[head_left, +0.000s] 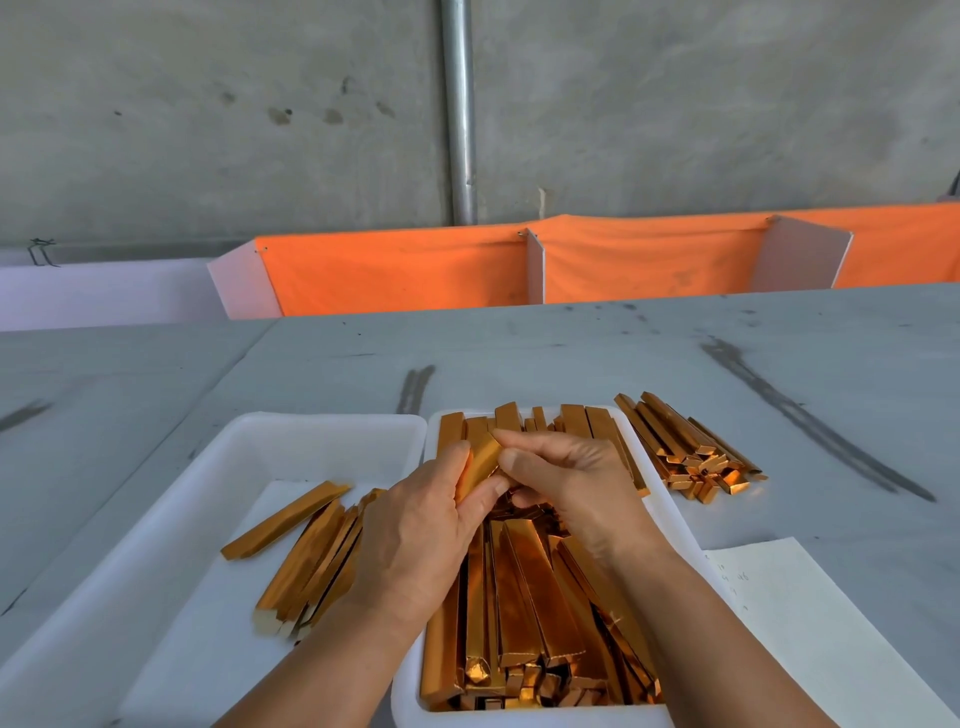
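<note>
The left hand and right hand meet, fingers curled.

Left hand, right hand — bare

Trays: two, white, side by side: left tray and right tray.
Grips: two, left grip and right grip.
Held strip: one, gold, pinched between both grips.
Left-tray strips: roughly eight, overlapping.
Right-tray strips: dozens, packed too tightly to count.
Loose strips: about a dozen, heaped on the table, right of the right tray.
Paper sheet: one, near right.
White dividers: three, far side.
Metal pole: one.
</note>
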